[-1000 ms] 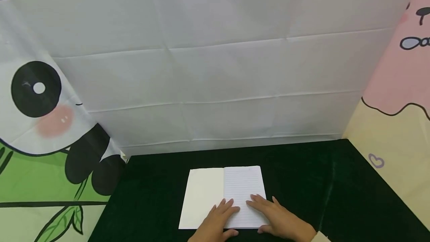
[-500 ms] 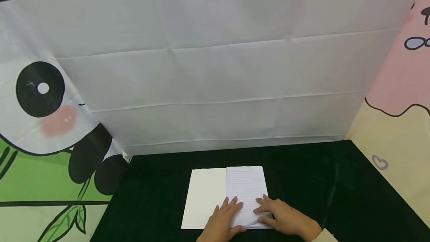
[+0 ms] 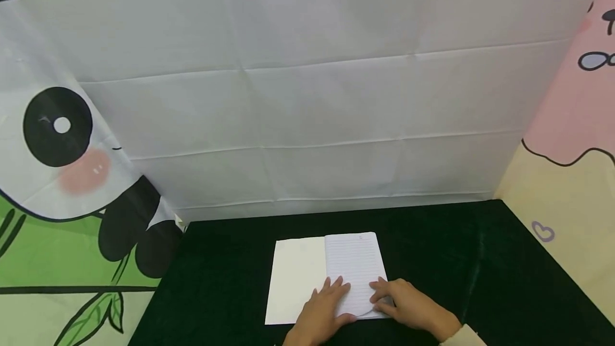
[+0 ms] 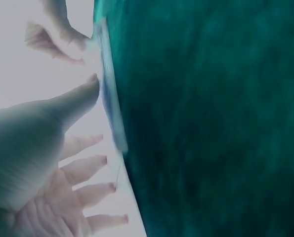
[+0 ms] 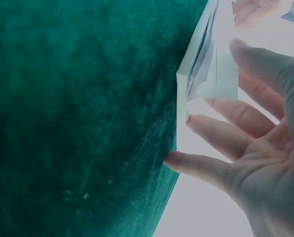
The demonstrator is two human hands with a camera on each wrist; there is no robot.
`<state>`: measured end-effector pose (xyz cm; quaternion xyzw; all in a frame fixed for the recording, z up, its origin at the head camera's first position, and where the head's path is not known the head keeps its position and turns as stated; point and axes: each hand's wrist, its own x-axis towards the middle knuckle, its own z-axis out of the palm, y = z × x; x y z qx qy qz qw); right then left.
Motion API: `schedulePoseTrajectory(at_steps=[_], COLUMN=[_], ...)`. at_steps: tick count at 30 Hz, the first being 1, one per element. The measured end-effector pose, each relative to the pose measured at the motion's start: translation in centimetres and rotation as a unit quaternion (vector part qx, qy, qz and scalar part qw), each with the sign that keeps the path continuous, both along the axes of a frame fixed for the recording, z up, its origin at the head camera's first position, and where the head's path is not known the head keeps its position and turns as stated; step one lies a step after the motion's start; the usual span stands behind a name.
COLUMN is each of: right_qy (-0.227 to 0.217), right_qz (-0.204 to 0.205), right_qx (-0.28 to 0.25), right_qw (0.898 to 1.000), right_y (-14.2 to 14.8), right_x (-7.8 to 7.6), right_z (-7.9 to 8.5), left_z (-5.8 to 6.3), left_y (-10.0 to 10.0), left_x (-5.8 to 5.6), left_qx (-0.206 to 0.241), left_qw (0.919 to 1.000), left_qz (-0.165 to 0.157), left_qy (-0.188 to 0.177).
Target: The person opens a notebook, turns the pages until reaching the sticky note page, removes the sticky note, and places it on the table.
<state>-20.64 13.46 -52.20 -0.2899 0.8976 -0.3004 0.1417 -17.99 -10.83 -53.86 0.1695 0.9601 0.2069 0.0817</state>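
Observation:
An open notebook (image 3: 297,281) lies on the dark green cloth, a plain cream-white side on the left and a lined page (image 3: 354,258) on the right. My left hand (image 3: 321,313) rests on its lower middle, fingers spread and straight, thumb along the near edge. At the lower right corner my right hand (image 3: 414,306) pinches a page between thumb and fingers. That page's near edge curls up from the pages beneath. In the right wrist view the lifted page corner (image 5: 218,84) stands between the thumb and the fingers.
Dark green cloth (image 3: 221,271) covers the table. White folded fabric (image 3: 307,100) hangs behind it. A panda-print sheet (image 3: 57,186) stands on the left, and a pink and cream printed sheet (image 3: 572,191) on the right.
My right hand has moved from lying spread on the lined page to its lower right corner, where the page now curls. The left hand has shifted slightly right. The notebook has moved slightly away.

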Motion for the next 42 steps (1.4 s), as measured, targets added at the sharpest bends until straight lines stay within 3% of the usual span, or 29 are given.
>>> schedulePoseTrajectory(at_steps=[4, 8, 20, 32, 42], right_qy=[0.019, 0.025, 0.018, 0.008, 0.039], right_qz=[0.002, -0.005, -0.048, -0.067, -0.089], right_qx=[-0.002, -0.008, -0.032, -0.040, -0.057], right_qw=[1.000, 1.000, 0.998, 0.997, 0.994], right_y=[0.0, -0.1, -0.4, -0.5, -0.4], right_x=[-0.1, -0.2, -0.3, 0.0, 0.1], right_z=[-0.2, -0.4, -0.7, -0.6, -1.0], left_z=[0.1, -0.2, -0.5, -0.7, -0.5], left_y=[-0.7, -1.0, -1.3, -0.5, 0.2], left_x=[-0.2, 0.0, 0.1, 0.1, 0.0], left_qx=[-0.009, 0.001, 0.034, 0.057, 0.016], left_qw=[0.9998, 0.9999, 0.9992, 0.9983, 0.9974], left_qz=[-0.016, -0.012, -0.003, -0.007, -0.008], left_qy=[-0.004, -0.002, -0.018, -0.007, 0.070])
